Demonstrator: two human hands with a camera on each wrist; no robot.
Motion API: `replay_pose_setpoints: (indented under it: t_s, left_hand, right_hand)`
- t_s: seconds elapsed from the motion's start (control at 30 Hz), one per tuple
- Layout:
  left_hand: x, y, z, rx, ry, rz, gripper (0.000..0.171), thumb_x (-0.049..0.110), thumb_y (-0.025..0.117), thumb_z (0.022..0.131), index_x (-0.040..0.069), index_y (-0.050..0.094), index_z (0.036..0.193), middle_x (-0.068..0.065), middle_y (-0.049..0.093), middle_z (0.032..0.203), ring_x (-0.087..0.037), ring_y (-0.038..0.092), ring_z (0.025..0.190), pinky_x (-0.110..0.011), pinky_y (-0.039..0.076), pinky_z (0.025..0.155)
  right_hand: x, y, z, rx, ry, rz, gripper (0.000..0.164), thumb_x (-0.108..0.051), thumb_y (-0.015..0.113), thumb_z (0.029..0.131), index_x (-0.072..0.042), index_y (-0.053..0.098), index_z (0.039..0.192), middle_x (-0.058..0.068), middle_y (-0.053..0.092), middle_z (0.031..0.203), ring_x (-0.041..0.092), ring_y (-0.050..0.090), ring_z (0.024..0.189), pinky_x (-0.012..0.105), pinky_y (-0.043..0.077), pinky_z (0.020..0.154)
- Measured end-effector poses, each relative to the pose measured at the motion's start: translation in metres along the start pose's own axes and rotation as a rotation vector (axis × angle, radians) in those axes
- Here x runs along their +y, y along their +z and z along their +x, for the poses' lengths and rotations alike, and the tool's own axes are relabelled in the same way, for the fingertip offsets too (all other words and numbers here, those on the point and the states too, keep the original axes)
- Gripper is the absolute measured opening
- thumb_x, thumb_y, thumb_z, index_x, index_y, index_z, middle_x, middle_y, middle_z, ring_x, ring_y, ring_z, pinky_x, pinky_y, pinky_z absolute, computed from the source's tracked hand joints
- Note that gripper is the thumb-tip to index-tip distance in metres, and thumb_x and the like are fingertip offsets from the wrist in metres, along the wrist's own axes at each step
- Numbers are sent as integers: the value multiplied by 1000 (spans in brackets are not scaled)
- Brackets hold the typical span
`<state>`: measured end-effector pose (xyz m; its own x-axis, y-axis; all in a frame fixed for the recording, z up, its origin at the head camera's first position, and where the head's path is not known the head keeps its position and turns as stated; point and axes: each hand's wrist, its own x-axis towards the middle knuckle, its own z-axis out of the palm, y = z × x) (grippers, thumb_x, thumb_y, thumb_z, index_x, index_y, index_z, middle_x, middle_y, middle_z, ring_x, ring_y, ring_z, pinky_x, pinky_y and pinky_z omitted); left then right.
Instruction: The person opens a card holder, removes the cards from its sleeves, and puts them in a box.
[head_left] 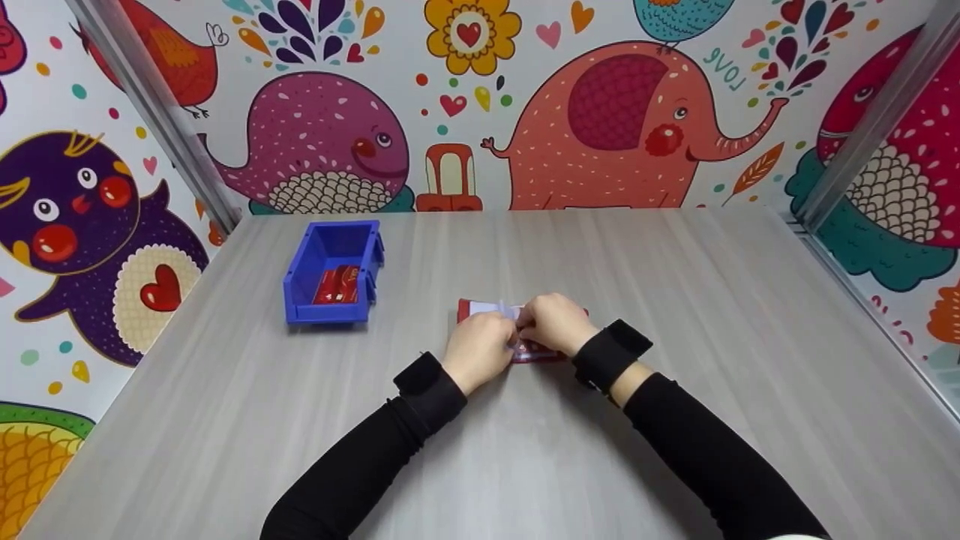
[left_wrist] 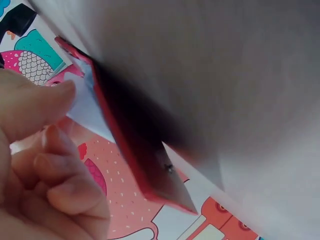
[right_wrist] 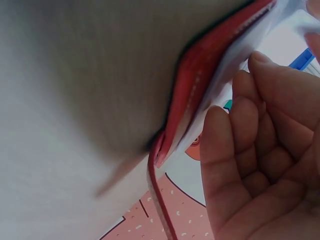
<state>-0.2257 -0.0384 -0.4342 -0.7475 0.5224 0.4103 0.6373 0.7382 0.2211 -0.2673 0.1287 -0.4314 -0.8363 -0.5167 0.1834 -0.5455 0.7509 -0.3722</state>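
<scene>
A red wallet (head_left: 537,355) lies opened out on the table, with whitish translucent plastic sleeves (head_left: 484,307) inside it. My left hand (head_left: 480,346) pinches a sleeve near the middle, its thumb laid against the plastic (left_wrist: 91,107) in the left wrist view. From the other side my right hand (head_left: 556,322) pinches the same plastic, thumb and curled fingers at its edge. A metal snap shows on the raised red cover (left_wrist: 132,162) in the left wrist view. Stitching runs along the cover (right_wrist: 187,85) in the right wrist view. Both hands hide much of the wallet's middle in the head view.
A blue plastic bin (head_left: 328,313) stands at the back left of the grey table (head_left: 465,465), holding shiny red items (head_left: 337,285). Printed cartoon panels (head_left: 457,161) wall the table at the back and sides, with metal posts at the corners.
</scene>
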Motion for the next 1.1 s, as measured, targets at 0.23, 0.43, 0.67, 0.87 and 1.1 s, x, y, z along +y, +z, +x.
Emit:
replay_pose_setpoints:
  t_s: [0.23, 0.43, 0.67, 0.87, 1.1]
  left_hand:
    - [-1, 0, 0, 29, -12, 5, 20, 1, 74, 74, 12, 65, 60, 3, 62, 65, -19, 60, 61, -35, 49, 58]
    - [-1, -1, 0, 2, -78, 33, 35, 6, 72, 75, 14, 45, 53, 4, 46, 58, -17, 51, 55, -37, 44, 54]
    - [-1, -5, -2, -39, -207, 6, 32, 6, 64, 72, 16, 39, 54, 5, 39, 59, -13, 41, 53, -33, 35, 45]
    - [-5, -9, -5, -52, -272, -24, 31, 6, 62, 72, 17, 37, 57, 7, 37, 58, -12, 37, 52, -32, 31, 44]
    - [-18, -16, -12, -25, -328, -81, 30, 10, 62, 74, 18, 39, 57, 7, 36, 55, -13, 38, 50, -31, 29, 45]
  right_hand:
    - [0, 1, -1, 17, -22, -25, 8, -1, 79, 76, -9, 77, 76, 0, 70, 75, 17, 58, 65, 36, 50, 65]
    - [-1, 1, -2, 31, 24, -40, 8, -3, 81, 76, -9, 75, 75, 0, 68, 74, 17, 55, 64, 37, 50, 64]
    - [-2, 1, -2, 52, 38, -71, 8, -6, 83, 75, -8, 75, 74, 1, 69, 72, 20, 59, 65, 41, 51, 65]
    - [-3, 1, -2, 50, 54, -89, 14, -7, 83, 75, -7, 71, 68, 2, 64, 64, 20, 56, 61, 42, 50, 62]
    - [-3, 1, -2, 40, 49, -89, 18, -8, 83, 76, -8, 68, 66, 2, 64, 65, 20, 57, 62, 41, 50, 63]
